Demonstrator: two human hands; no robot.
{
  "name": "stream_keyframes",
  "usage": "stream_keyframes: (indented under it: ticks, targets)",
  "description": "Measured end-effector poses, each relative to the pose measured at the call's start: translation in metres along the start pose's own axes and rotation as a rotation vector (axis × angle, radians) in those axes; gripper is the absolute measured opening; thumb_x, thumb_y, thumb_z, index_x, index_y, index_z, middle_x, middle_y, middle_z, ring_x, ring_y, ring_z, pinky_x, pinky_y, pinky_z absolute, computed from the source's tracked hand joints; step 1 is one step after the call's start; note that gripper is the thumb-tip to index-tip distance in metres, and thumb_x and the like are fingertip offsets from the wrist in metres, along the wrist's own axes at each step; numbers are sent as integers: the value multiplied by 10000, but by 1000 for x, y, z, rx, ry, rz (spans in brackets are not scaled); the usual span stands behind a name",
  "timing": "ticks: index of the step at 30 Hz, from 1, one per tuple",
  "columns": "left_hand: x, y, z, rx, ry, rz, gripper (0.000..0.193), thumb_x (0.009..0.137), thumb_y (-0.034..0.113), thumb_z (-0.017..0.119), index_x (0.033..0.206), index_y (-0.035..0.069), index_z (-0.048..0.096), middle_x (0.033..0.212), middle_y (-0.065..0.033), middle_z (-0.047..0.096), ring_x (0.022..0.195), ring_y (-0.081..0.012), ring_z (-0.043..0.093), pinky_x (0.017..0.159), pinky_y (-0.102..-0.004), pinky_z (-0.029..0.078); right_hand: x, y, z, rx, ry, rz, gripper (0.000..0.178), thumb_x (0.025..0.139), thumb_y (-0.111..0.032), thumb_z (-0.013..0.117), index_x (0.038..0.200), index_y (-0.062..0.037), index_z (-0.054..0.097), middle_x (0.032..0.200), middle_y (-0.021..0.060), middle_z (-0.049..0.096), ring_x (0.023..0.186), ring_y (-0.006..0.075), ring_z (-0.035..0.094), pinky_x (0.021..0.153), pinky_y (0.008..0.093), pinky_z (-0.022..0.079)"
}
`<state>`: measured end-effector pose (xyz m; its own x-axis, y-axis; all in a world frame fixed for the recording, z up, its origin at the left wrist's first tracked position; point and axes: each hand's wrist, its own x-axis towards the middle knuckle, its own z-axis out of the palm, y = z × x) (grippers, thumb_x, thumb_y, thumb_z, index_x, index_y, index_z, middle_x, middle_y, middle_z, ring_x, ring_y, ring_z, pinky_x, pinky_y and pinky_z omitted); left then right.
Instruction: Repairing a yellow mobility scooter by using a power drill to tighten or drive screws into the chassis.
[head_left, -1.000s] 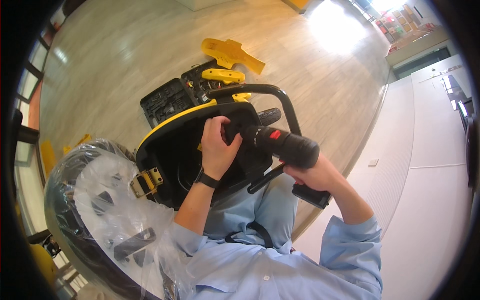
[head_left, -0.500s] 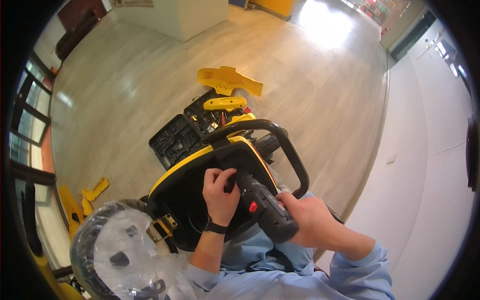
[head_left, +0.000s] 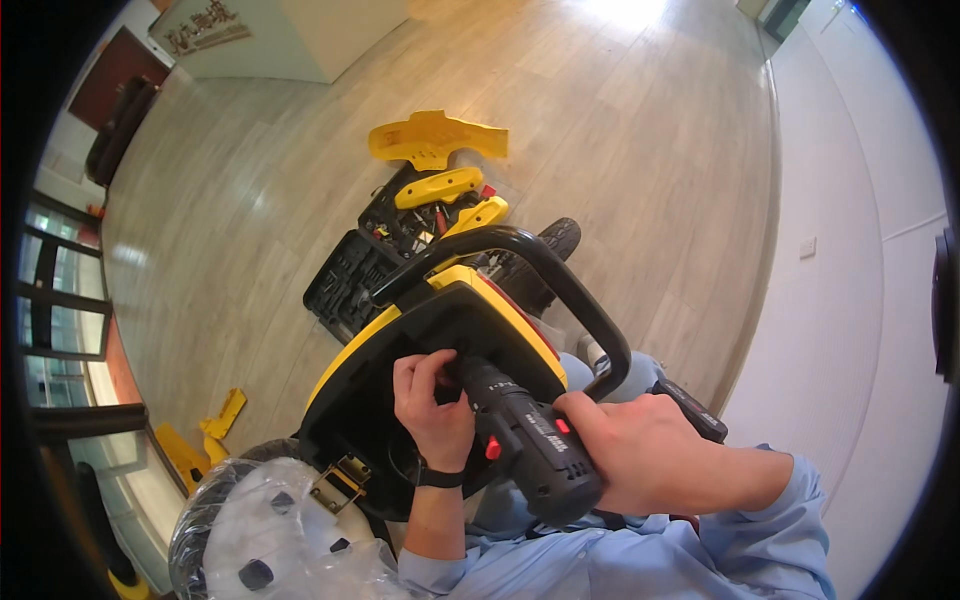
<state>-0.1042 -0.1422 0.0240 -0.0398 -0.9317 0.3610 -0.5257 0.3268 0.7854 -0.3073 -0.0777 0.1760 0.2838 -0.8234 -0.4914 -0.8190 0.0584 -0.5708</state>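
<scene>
My right hand [head_left: 650, 450] grips a black cordless drill [head_left: 535, 440] with red buttons. Its chuck end points up and left into the black inside of a yellow-rimmed body part [head_left: 370, 365]. Curled beside the chuck, my left hand [head_left: 432, 415] has its fingertips pinched near the drill's tip, and whatever they hold is hidden. A black tubular handle [head_left: 545, 265] arches over the part's far right side. At its near left edge sits a brass-coloured hinge [head_left: 340, 483], next to a plastic-wrapped white seat [head_left: 275, 530].
Beyond the part, an open black tool case [head_left: 345, 285] lies on the floor with yellow covers [head_left: 440, 187] and a larger yellow panel [head_left: 437, 138] around it. A black tyre [head_left: 558, 240] shows behind the handle. More yellow pieces [head_left: 185, 455] lie left; a white wall [head_left: 840, 300] stands right.
The view has shifted. My right hand has turned on the drill, so its battery end now shows at the right. My left fingers remain by the chuck.
</scene>
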Motion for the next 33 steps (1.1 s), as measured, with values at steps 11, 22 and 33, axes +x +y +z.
stream_keyframes:
  ticks: [11,22,33]
  targets:
    - [1,2,3,-30,-14,-66,388,667,-8,786,1025,42,644,901,-72,535,688,-174,564,620,-297,480,10,30,7,374,91,2,516,741,-188,772,1200,-70,567,804,174,692,766,395,688,690,446,531]
    - [3,7,4,-68,18,-75,378,681,26,833,1007,45,641,878,-61,528,680,-163,539,607,-283,458,-6,40,38,433,251,-72,522,740,-110,776,1216,-66,568,832,168,703,775,381,695,720,383,546]
    - [2,5,5,-93,1,-61,360,706,4,784,1041,44,658,896,-66,517,689,-162,547,610,-273,464,5,23,22,379,234,-11,380,758,-36,764,1112,-31,626,835,117,669,740,280,648,739,347,525]
